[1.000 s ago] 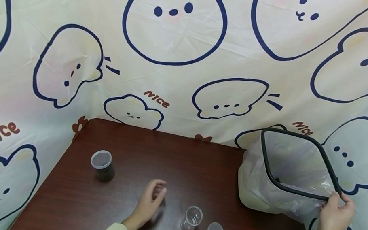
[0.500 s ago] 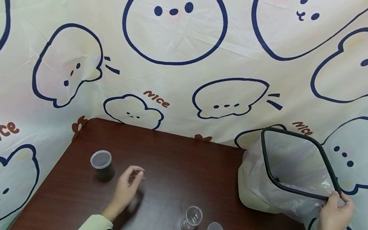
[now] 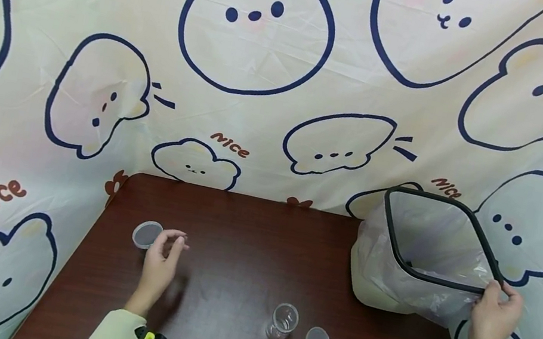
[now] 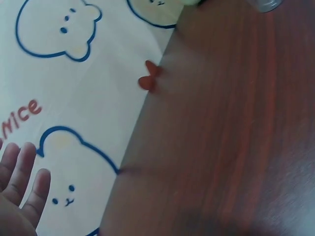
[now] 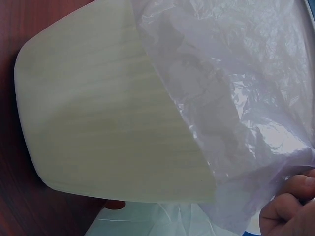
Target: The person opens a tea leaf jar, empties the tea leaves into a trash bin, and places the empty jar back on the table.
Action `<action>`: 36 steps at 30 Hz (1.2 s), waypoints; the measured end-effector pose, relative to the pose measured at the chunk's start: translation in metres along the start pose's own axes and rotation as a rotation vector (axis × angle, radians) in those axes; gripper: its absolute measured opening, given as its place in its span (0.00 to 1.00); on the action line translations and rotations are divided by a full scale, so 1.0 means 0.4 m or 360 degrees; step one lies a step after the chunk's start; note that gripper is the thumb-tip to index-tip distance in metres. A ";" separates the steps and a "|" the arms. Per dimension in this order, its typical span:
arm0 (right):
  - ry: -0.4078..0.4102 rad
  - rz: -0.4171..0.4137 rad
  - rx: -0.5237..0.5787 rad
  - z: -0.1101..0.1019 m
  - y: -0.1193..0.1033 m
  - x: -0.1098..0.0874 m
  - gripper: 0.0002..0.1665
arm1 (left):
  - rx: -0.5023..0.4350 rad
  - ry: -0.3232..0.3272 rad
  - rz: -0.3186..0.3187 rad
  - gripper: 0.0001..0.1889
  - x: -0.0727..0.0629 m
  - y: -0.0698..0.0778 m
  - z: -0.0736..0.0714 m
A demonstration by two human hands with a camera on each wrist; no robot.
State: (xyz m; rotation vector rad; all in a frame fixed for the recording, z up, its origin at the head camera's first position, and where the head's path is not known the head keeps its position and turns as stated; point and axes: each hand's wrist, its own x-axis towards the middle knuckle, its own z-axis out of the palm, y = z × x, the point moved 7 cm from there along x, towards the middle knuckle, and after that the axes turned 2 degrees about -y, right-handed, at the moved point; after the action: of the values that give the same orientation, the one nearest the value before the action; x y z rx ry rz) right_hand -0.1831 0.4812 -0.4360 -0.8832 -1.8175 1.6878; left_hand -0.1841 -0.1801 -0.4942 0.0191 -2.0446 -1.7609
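Apparently the step in hand is a reach: my left hand (image 3: pixel 160 268) is at the jar (image 3: pixel 146 235), which stands well to the left of the bin (image 5: pixel 98 113). Next, I judge, those fingers must round the jar while the bin is steadied. For now they are loosely bent with nothing visible in them; whether they touch the jar I cannot tell. My left forearm runs forward, away from me. My right hand (image 3: pixel 496 315) pinches the bin's rim (image 3: pixel 448 282) at its near right corner, that arm stretched forward too.
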 end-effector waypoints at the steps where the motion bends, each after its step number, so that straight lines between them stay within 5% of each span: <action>1: 0.0001 0.0003 -0.0002 0.000 0.000 0.000 0.17 | 0.0004 0.0019 0.0025 0.08 0.004 0.002 -0.009; 9: 0.0012 0.0000 -0.0025 -0.002 0.004 0.004 0.07 | 0.0067 0.0142 0.0113 0.09 0.033 -0.069 -0.083; 21: 0.0001 -0.0004 -0.0003 -0.001 0.004 0.005 0.04 | 0.0094 0.0301 0.0070 0.11 0.040 -0.079 -0.189; 30: -0.0001 -0.0015 -0.0006 0.002 -0.002 0.005 0.06 | 0.0147 0.0447 0.0037 0.14 0.038 -0.091 -0.229; 36: 0.0004 -0.0005 -0.0010 -0.001 0.003 0.006 0.07 | 0.0234 0.0397 -0.0019 0.20 0.037 -0.115 -0.231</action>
State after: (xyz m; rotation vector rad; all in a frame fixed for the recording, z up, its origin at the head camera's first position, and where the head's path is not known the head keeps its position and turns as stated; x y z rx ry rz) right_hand -0.1845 0.4834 -0.4374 -0.8840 -1.8224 1.6795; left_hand -0.1792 -0.2797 -0.5245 0.2823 -1.9878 -1.5255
